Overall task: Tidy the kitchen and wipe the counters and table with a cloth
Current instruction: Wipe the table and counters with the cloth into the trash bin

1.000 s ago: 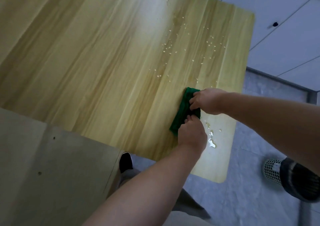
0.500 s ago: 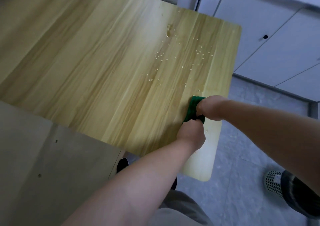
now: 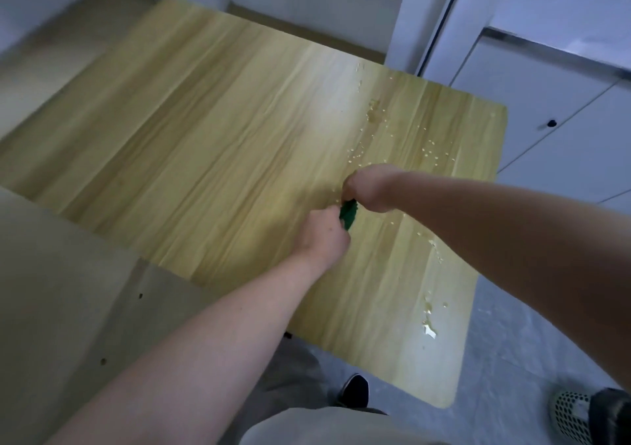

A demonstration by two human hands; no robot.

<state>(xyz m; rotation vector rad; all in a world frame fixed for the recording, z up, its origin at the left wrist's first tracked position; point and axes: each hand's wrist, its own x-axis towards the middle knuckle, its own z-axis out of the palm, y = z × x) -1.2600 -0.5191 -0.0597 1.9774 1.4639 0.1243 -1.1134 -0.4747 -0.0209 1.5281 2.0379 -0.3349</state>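
On the desk (image 3: 205, 171), the left grip (image 3: 322, 236) and right grip (image 3: 370, 188) have moved inward from the edge. Both curl round the cloth (image 3: 348, 214), now bunched small between them. Droplets (image 3: 426, 151) remain, so wiping is likely unfinished.

A wooden table (image 3: 205, 144) fills the middle; grey speckled floor (image 3: 505, 342) lies below; white cabinet doors (image 3: 532, 96) with a dark knob (image 3: 551, 123) stand at right.

Both forearms were extended; the left hand (image 3: 324, 236) and right hand (image 3: 370, 188), fingers curled, gripped the cloth (image 3: 348, 213) between them.
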